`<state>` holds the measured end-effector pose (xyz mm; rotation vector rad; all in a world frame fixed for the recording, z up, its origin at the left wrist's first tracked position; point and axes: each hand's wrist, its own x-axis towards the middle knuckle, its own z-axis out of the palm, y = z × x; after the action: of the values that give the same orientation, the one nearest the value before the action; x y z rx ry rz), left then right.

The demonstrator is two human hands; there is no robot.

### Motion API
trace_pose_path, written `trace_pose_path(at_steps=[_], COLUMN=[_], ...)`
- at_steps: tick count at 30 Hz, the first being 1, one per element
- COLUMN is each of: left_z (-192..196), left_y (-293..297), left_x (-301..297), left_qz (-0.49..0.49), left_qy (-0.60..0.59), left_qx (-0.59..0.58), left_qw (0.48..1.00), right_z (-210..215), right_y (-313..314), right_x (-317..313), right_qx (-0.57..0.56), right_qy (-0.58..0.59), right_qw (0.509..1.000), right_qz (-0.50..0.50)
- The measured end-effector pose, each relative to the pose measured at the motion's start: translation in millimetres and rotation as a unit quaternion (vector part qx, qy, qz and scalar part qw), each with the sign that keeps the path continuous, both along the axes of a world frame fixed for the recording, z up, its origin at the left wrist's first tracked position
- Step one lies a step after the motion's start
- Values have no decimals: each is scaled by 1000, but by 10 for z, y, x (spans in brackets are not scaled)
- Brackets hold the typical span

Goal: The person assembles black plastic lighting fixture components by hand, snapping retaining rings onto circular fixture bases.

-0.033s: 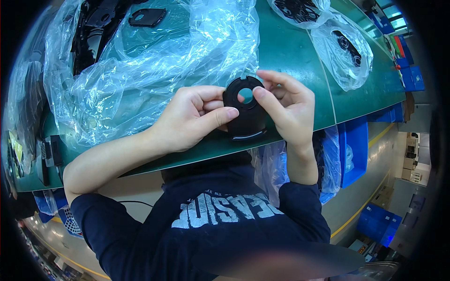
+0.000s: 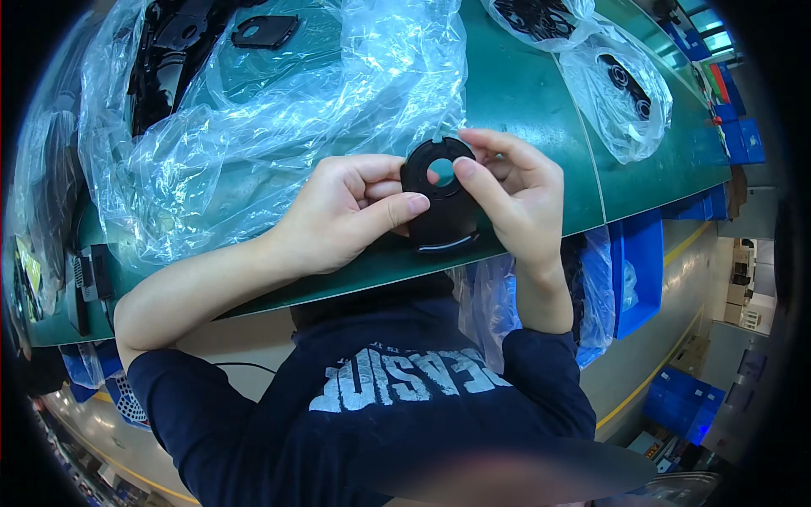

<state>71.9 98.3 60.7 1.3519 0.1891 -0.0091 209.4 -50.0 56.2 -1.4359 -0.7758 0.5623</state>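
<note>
Over the near edge of the green table (image 2: 524,101) I hold a flat black plastic plate (image 2: 446,213) with a round hole near its rounded top and a pale strip along its bottom edge. My left hand (image 2: 342,211) pinches its left side, thumb on the face and fingers behind. At the upper right, my right hand (image 2: 517,190) is closed on the rim, its thumb beside the hole. A fingertip shows through the hole. What the hidden fingers touch behind the plate cannot be seen.
Clear plastic bags (image 2: 253,152) spread over the table's left, with a similar black plate (image 2: 265,32) and larger black parts (image 2: 173,63) among them. Bagged black parts (image 2: 625,89) lie at the far right. A blue bin (image 2: 638,270) stands beside the table; a small black device (image 2: 95,270) sits left.
My right hand has shifted very slightly left along the plate. My left hand and the plate look nearly the same.
</note>
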Motion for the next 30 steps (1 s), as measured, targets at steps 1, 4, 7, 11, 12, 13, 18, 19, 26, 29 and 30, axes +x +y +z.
trace_pose_path(at_steps=[1,4,7,11,12,13,18,19,26,29,30], left_z=[-8,-45,-17,34,38,38,34,32,81,59,70], left_y=[-12,-39,-50,-76,-61,-30,-71,-79,-94,-97,-116], left_x=[-4,-1,-5,-13,-18,-25,-33,-44,-132,-120,-98], left_qz=[11,32,44,67,68,54,35,16,-88,-75,-92], left_qy=[-5,-14,-18,-23,-22,-19,-9,-9,-32,-2,-2], left_qx=[-10,-22,-26,-75,-75,-41,-5,18,40,44,36], left_qw=[1000,999,999,995,995,998,999,1000,995,996,995], right_z=[-6,29,43,48,47,47,11,3,-238,-830,-1151], right_y=[1,-40,-91,-171,-188,-205,-317,-358,-1216,-1869,-2151], right_x=[-9,-87,-91,-89,-91,-96,-172,-204,-43,67,156], right_qx=[-11,-9,-2,8,7,-8,-10,-9,-101,-176,-173], right_qy=[0,51,65,101,102,102,73,56,-92,162,159], right_qw=[1000,996,993,986,986,983,988,991,982,971,968], right_qz=[3,75,97,134,134,150,136,122,130,-2,-81])
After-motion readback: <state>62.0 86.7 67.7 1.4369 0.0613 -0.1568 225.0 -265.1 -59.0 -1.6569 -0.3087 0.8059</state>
